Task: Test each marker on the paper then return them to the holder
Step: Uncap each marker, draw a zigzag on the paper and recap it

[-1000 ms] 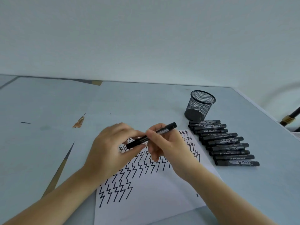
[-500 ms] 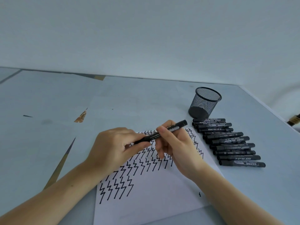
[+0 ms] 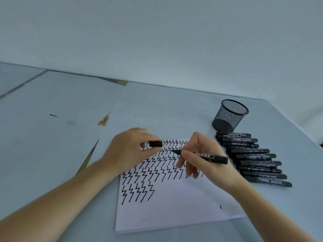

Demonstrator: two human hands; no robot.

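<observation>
The right hand [image 3: 201, 158] grips an uncapped marker [image 3: 202, 154] between thumb and fingers, its tip pointing toward the left hand and hovering just above the paper [image 3: 174, 203]. The left hand [image 3: 129, 151] pinches the cap [image 3: 155, 143] between thumb and forefinger, just beyond the marker's tip and apart from it. So this marker is open and ready for its test line, which I judge is not yet drawn.

The paper carries many rows of black zigzags [image 3: 150, 172] — they fill its far part, and the last row, on its left side, is short. The near part is bare. This suggests that a lot of testing is done already.

To the right of the paper lies a row of capped markers [image 3: 253, 158], side by side, touching each other. Beyond them, at the far right of the paper, stands the mesh holder [image 3: 229, 116] — it looks empty, so no marker is returned yet, as far as I can see. Nothing blocks the way between paper and holder.
</observation>
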